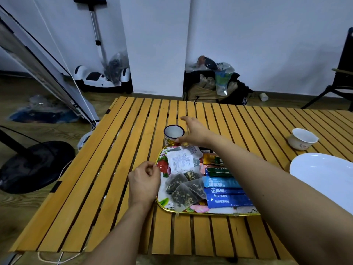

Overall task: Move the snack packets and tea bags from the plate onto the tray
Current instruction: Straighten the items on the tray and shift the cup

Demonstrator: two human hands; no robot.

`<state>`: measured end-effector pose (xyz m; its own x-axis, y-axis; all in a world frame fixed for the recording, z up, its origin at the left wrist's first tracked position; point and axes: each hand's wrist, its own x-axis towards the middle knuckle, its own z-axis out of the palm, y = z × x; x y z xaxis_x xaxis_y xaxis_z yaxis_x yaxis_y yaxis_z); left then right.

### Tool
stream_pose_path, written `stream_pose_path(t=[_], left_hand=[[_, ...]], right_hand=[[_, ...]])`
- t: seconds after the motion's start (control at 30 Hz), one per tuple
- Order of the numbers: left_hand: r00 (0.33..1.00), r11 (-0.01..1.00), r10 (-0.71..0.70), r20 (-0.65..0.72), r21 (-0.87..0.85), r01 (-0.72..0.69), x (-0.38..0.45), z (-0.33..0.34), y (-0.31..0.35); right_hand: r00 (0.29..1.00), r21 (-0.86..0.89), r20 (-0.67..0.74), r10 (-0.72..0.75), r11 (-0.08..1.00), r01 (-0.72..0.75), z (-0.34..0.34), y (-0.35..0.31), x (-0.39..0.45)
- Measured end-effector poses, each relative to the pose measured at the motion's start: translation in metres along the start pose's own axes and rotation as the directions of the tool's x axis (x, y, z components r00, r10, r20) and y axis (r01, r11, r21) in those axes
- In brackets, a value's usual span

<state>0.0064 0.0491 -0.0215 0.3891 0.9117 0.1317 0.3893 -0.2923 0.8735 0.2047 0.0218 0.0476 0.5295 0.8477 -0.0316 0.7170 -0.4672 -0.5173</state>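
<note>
A floral tray with a gold rim lies in the middle of the slatted table. On it are several mesh tea bags, blue snack packets, a white paper packet and orange and green packets. A white plate sits at the right, and the part in view is bare. My left hand rests at the tray's left rim with its fingers curled and nothing visible in them. My right hand reaches over the tray's far end, fingers spread, its thumb down by the tray's far corner.
A blue-rimmed enamel mug stands just beyond the tray, touching distance from my right hand. A white cup sits at the far right of the wooden table. A fan base and bags lie on the floor around.
</note>
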Motion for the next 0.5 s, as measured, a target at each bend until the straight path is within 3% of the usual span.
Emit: stream_pose_path(t=[0.13,0.3,0.4,0.5], left_hand=[[1.000,1.000,-0.008,0.002,-0.018,0.008,0.000,0.000,-0.001],[1.000,0.999,0.005,-0.001,-0.038,-0.006,-0.002,-0.001,-0.002],[1.000,0.999,0.009,0.011,-0.048,-0.008,-0.003,-0.004,-0.002],[0.999,0.999,0.010,0.039,-0.042,-0.009,-0.005,-0.006,-0.002]], right_hand=[[0.968,0.095,-0.227,0.109,0.991,-0.090,-0.010,0.022,-0.033],[0.806,0.106,-0.530,0.264,0.963,-0.246,-0.028,0.064,-0.105],[0.716,0.160,-0.587,0.377,0.921,-0.354,-0.036,0.098,-0.142],[0.688,0.101,-0.617,0.383,0.905,-0.413,-0.049,0.131,-0.150]])
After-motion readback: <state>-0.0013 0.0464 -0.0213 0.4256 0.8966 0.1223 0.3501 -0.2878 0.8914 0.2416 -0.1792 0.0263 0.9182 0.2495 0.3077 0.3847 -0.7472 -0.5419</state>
